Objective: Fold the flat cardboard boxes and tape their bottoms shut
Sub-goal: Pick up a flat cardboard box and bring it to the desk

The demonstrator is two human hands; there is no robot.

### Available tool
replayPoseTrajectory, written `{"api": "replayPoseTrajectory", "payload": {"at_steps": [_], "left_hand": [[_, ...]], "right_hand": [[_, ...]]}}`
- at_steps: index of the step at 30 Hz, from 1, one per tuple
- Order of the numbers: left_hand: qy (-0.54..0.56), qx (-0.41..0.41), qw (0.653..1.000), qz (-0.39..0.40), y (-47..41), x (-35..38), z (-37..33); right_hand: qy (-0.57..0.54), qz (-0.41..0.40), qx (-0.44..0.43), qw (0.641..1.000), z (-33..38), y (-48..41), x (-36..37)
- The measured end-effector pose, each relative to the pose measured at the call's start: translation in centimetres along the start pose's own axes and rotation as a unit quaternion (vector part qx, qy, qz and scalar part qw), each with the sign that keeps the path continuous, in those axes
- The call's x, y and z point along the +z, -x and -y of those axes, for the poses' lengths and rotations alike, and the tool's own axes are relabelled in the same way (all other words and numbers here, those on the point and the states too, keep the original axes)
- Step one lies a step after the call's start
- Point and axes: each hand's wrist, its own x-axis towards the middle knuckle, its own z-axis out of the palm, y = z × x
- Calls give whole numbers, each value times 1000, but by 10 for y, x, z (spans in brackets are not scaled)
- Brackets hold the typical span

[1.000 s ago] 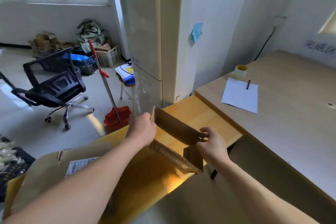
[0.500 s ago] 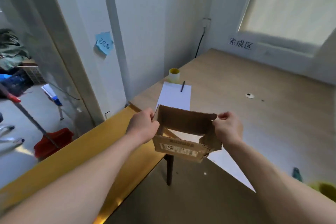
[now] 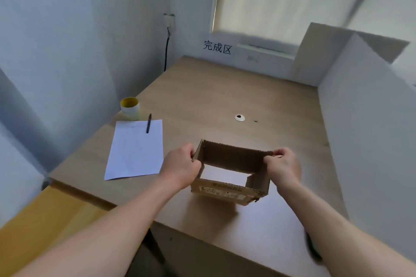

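Note:
A small brown cardboard box (image 3: pixel 233 157) is opened into a rectangular tube, and the table shows through its middle. A printed label runs along its near wall. My left hand (image 3: pixel 181 167) grips the box's left wall, fingers curled over the edge. My right hand (image 3: pixel 283 165) pinches the top of the right wall. The box hangs just above the wooden table (image 3: pixel 225 96), near its front edge. A roll of tape (image 3: pixel 130 108) with a yellow core stands at the table's far left.
A white sheet of paper (image 3: pixel 136 149) with a black pen (image 3: pixel 148 123) lies left of the box. A small white ring (image 3: pixel 240 117) sits mid-table. White partitions (image 3: pixel 364 132) bound the right side, a wall the left. A yellow table (image 3: pixel 45 218) adjoins at lower left.
The view swung right from the yellow table to the wooden table. Both hands carried the box over the wooden table and opened it from a slanted shape into a squarer tube.

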Motion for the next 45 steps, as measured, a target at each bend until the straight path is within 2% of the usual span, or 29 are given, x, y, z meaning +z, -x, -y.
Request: {"api": "replayPoseTrajectory", "payload": {"at_steps": [10, 16, 20, 24, 28, 30, 32, 34, 37, 39, 41, 43, 45], "left_hand": [[-59, 41, 988, 135, -112, 37, -22], [-118, 15, 969, 219, -145, 45, -42], [-135, 15, 947, 290, -146, 54, -52], [-94, 37, 930, 354, -146, 48, -55], [-67, 71, 869, 484, -148, 31, -50], [-84, 91, 887, 445, -148, 36, -40], [-66, 95, 932, 343, -146, 44, -30], [-37, 85, 963, 254, -142, 52, -24], [-30, 80, 982, 166, -135, 59, -24], [-41, 78, 986, 140, -132, 62, -23], [-69, 85, 985, 135, -131, 67, -20], [-91, 92, 982, 140, -130, 72, -15], [-76, 94, 979, 165, -131, 81, -8]], "right_hand": [[-15, -39, 59, 997, -20, -68, 26], [81, -8, 40, 996, -5, -85, 36], [60, 38, 41, 997, -13, -87, 32], [35, 71, 46, 996, -18, -87, 25], [-50, 78, 52, 994, -20, -87, 19], [-87, 64, 65, 992, -20, -85, 16], [-91, 62, 62, 992, -23, -83, 16], [-63, 67, 41, 995, -31, -80, 19], [-25, 71, 31, 997, -38, -76, 22], [-20, 69, 17, 997, -39, -73, 22], [36, 58, -9, 998, -39, -68, 23], [127, 40, -29, 991, -43, -63, 25], [130, 33, -19, 991, -47, -55, 29]]}}
